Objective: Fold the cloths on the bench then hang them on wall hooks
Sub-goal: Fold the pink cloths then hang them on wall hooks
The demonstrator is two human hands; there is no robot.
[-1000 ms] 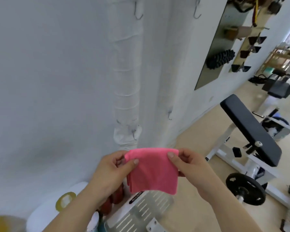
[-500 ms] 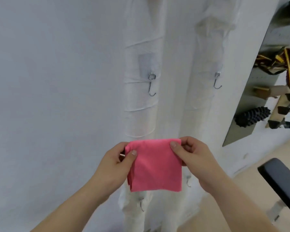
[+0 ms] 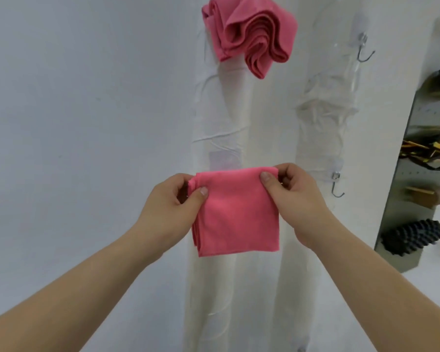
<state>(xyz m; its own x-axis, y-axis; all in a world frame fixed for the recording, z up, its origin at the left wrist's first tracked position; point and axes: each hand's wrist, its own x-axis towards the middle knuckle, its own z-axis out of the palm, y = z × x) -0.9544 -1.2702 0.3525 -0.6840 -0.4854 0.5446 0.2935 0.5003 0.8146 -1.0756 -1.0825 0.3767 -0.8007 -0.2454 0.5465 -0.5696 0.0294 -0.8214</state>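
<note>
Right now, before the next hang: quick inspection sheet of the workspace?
Surface: bench not in view; white wall fills most of the frame.
Job's things: folded pink cloth held up in front of the wall; hung pink cloth bunched at top, its hook hidden; upper hook and lower hook bare.
Clutter: nothing seen.
Hands: left hand pinches the held cloth's top left corner; right hand pinches its top right corner; thumbs in front.
Cables: nothing seen.
Surroundings: metal panel at right, with a spiked black roller and yellow-and-black straps.
</note>
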